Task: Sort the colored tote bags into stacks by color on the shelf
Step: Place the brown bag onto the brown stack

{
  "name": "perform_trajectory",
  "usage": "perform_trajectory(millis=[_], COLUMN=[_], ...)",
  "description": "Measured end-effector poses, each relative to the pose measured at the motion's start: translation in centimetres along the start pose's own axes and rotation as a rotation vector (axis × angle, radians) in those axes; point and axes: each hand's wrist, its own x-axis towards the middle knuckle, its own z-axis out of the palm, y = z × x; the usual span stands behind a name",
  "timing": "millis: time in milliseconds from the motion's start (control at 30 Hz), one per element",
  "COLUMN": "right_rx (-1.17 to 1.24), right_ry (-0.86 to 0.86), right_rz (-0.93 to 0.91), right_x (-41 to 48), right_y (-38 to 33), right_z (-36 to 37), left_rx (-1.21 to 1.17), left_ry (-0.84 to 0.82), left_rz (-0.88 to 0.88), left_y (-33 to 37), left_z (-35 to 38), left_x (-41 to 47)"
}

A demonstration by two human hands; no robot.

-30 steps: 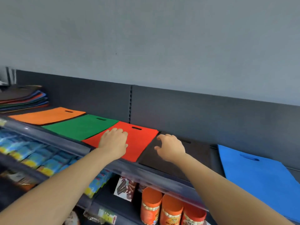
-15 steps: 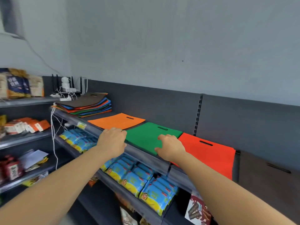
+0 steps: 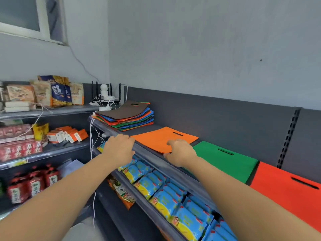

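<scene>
A mixed stack of tote bags [image 3: 128,115], topped by a dark brown one, sits at the far left end of the top shelf [image 3: 152,154]. To its right lie single flat bags: orange [image 3: 161,138], green [image 3: 225,160], then red [image 3: 286,193]. My left hand [image 3: 119,148] hovers over the shelf's front rail, fingers loosely curled, holding nothing. My right hand [image 3: 180,152] is over the near corner of the orange bag, fingers relaxed and empty.
Blue snack packets [image 3: 165,192] fill the shelf below. To the left, a side shelf carries snack bags [image 3: 57,91], red bottles [image 3: 31,185] and cartons. A router [image 3: 107,94] with white cables stands behind the stack. A grey back panel runs along the shelf.
The view and both hands have travelled left along the shelf, from the red and brown bags to the orange bag. The mixed stack is now close ahead. Both hands stay empty.
</scene>
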Motion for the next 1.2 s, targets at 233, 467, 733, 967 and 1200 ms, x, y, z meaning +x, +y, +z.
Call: perform_trajectory(millis=[233,467,733,967,1200], right_rx=[0.01,0.012,0.044,0.061,0.153], right_ry=[-0.013,-0.026,0.044,0.034,0.069], right_rz=[-0.101,-0.184,-0.191,-0.085,-0.01], right_x=[10.0,19.0,29.2,36.5,40.5], right_y=[-3.7,-8.2,-13.5,-16.9,-17.4], right_z=[2.2,4.2,7.8,10.3,11.5], left_rx=[0.047,0.02,-0.039,-0.091,-0.185], left_ry=[-0.022,-0.039,-0.024,0.008,-0.003], left_rz=[-0.084,-0.137,-0.138,-0.011,0.072], left_y=[-6.2,-12.4,-21.0,-27.7,-31.9], left_z=[3.6,7.1,12.2,16.5,20.1], left_x=[5.8,10.4,16.2,22.3,28.2])
